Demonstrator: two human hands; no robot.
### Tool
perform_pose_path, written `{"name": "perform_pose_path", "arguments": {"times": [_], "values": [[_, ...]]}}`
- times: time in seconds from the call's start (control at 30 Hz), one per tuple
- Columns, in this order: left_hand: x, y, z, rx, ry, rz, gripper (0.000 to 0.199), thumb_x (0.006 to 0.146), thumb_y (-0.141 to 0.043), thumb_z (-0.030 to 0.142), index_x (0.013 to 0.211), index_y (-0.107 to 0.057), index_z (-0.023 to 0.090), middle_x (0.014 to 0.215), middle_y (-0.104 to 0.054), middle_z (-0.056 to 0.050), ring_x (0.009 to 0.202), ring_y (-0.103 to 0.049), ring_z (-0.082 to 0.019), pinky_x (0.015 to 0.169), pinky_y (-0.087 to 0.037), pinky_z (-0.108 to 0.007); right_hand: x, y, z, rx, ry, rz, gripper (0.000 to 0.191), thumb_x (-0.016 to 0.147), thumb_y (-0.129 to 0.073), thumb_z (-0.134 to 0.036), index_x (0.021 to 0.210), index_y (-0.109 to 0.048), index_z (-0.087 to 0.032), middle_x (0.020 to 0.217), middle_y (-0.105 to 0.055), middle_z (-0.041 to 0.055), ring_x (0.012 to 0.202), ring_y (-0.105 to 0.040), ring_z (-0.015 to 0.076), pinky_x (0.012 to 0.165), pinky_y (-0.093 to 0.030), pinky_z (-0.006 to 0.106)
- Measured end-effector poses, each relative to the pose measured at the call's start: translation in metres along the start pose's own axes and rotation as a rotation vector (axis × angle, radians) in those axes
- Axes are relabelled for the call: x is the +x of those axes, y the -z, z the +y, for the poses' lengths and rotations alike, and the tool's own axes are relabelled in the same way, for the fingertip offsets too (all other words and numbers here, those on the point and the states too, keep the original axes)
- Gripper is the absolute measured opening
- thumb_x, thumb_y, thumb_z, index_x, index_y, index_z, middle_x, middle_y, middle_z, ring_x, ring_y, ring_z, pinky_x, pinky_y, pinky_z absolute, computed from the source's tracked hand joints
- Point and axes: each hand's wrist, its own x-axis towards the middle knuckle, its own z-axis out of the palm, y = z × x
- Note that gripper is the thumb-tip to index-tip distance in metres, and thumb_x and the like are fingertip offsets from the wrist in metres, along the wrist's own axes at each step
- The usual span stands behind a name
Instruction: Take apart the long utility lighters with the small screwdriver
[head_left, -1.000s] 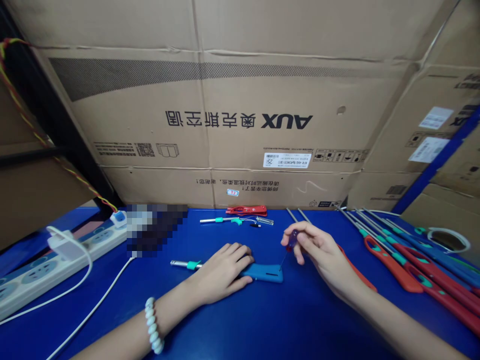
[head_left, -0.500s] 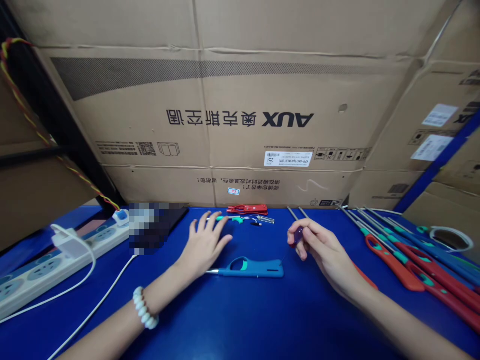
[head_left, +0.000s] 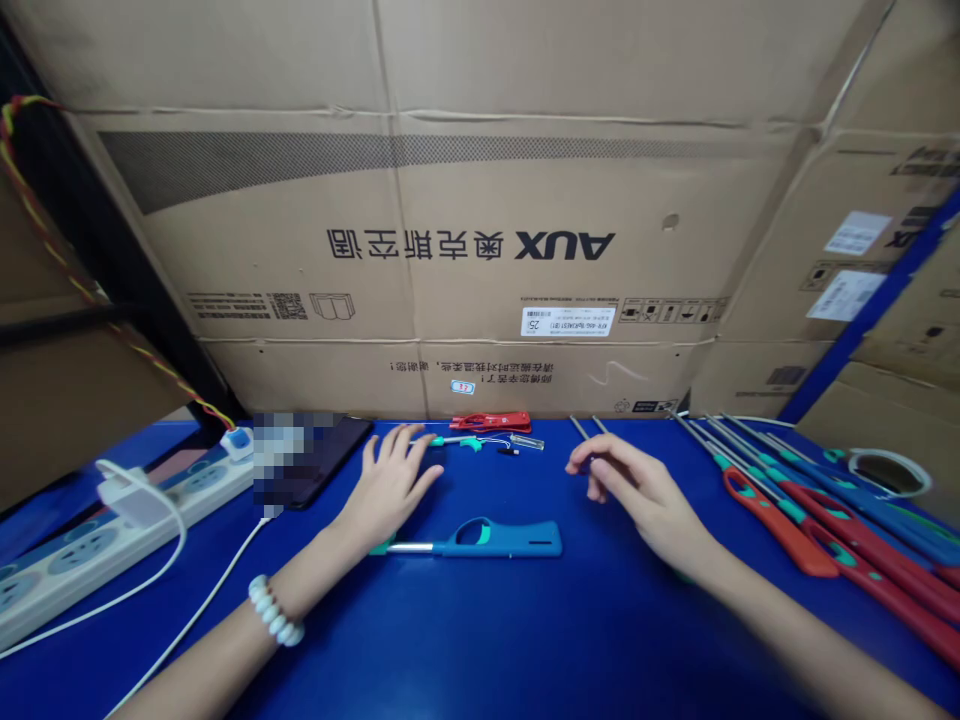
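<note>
My left hand (head_left: 386,490) is spread open over the blue table, its fingertips beside a thin green-and-metal part (head_left: 457,441). Just below and right of it lies a blue lighter (head_left: 502,538) with a green trigger; its metal tube runs left under my left wrist. To the right, my right hand (head_left: 637,490) is raised with fingers bent and thumb near them. Something small and dark shows between those fingertips, too hidden to name. Two metal rods (head_left: 587,428) pass behind this hand. Neither hand touches the blue lighter's handle.
Red casing pieces (head_left: 491,422) and a small clear part (head_left: 527,442) lie at the back. Several red, orange and blue lighters (head_left: 844,520) fill the right side. At left are a power strip (head_left: 97,540) and a dark phone (head_left: 330,465). A cardboard box (head_left: 450,180) stands behind.
The view has shifted slightly. The purple-red thing seen in my right fingers is now mostly out of sight. My left hand stays spread, and more of the blue lighter's metal tube shows.
</note>
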Motion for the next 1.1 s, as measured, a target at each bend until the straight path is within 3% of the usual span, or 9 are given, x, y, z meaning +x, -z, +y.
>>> {"name": "perform_pose_path", "arguments": {"times": [0.13, 0.27, 0.47, 0.63, 0.8, 0.97, 1.1], "values": [[-0.004, 0.014, 0.027, -0.245, -0.329, -0.143, 0.027, 0.099, -0.041, 0.034, 0.121, -0.051, 0.023, 0.125, -0.052, -0.007, 0.120, -0.044, -0.024, 0.102, -0.032, -0.047, 0.004, 0.005, 0.013, -0.366, 0.093, -0.223, 0.014, 0.095, -0.044, -0.023, 0.093, -0.058, -0.023, 0.097, -0.061, 0.0037, 0.089, -0.057, 0.0192, 0.081, -0.043, 0.033], [-0.011, 0.019, 0.047, -0.353, -0.492, -0.251, 0.028, 0.097, -0.047, 0.032, 0.124, -0.049, 0.023, 0.123, -0.053, -0.007, 0.118, -0.045, -0.023, 0.104, -0.029, -0.043, 0.006, 0.008, 0.026, -0.612, 0.071, -0.396, 0.017, 0.093, -0.044, -0.014, 0.083, -0.056, -0.021, 0.090, -0.060, 0.0033, 0.084, -0.058, 0.0183, 0.077, -0.045, 0.032], [-0.014, 0.010, 0.050, -0.392, -0.518, -0.263, 0.029, 0.096, -0.049, 0.032, 0.123, -0.050, 0.021, 0.119, -0.055, -0.007, 0.112, -0.049, -0.022, 0.102, -0.031, -0.041, 0.004, 0.006, 0.030, -0.840, 0.076, -0.419, 0.014, 0.089, -0.050, -0.009, 0.082, -0.057, -0.018, 0.091, -0.060, 0.0057, 0.082, -0.059, 0.0198, 0.073, -0.046, 0.032], [-0.015, 0.008, 0.051, -0.352, -0.517, -0.251, 0.030, 0.096, -0.048, 0.033, 0.123, -0.050, 0.021, 0.118, -0.055, -0.008, 0.109, -0.050, -0.024, 0.099, -0.035, -0.041, -0.003, -0.011, 0.020, -0.769, 0.190, -0.418, 0.008, 0.089, -0.054, -0.014, 0.086, -0.058, -0.020, 0.091, -0.062, 0.0040, 0.085, -0.058, 0.0201, 0.074, -0.045, 0.031], [-0.015, 0.009, 0.053, -0.343, -0.533, -0.220, 0.029, 0.097, -0.046, 0.034, 0.122, -0.052, 0.020, 0.115, -0.056, -0.008, 0.106, -0.051, -0.024, 0.096, -0.038, -0.039, -0.008, -0.027, 0.021, -0.769, 0.239, -0.412, 0.017, 0.093, -0.044, -0.013, 0.081, -0.053, -0.020, 0.082, -0.060, 0.0043, 0.077, -0.058, 0.0202, 0.070, -0.045, 0.031], [-0.014, 0.011, 0.054, -0.318, -0.540, -0.230, 0.030, 0.097, -0.046, 0.033, 0.122, -0.052, 0.019, 0.115, -0.056, -0.009, 0.105, -0.051, -0.024, 0.094, -0.040, -0.039, -0.010, -0.032, 0.026, -0.837, 0.293, -0.410, 0.022, 0.094, -0.035, -0.011, 0.084, -0.053, -0.018, 0.082, -0.061, 0.0084, 0.072, -0.060, 0.0222, 0.066, -0.048, 0.033], [-0.015, 0.009, 0.056, -0.281, -0.551, -0.228, 0.034, 0.098, -0.044, 0.032, 0.129, -0.049, 0.019, 0.117, -0.054, -0.010, 0.110, -0.049, -0.025, 0.094, -0.041, -0.039, -0.011, -0.034, 0.031, -0.859, 0.348, -0.369, 0.024, 0.094, -0.033, -0.012, 0.084, -0.054, -0.017, 0.081, -0.062, 0.0098, 0.074, -0.062, 0.0234, 0.072, -0.051, 0.037]]}}
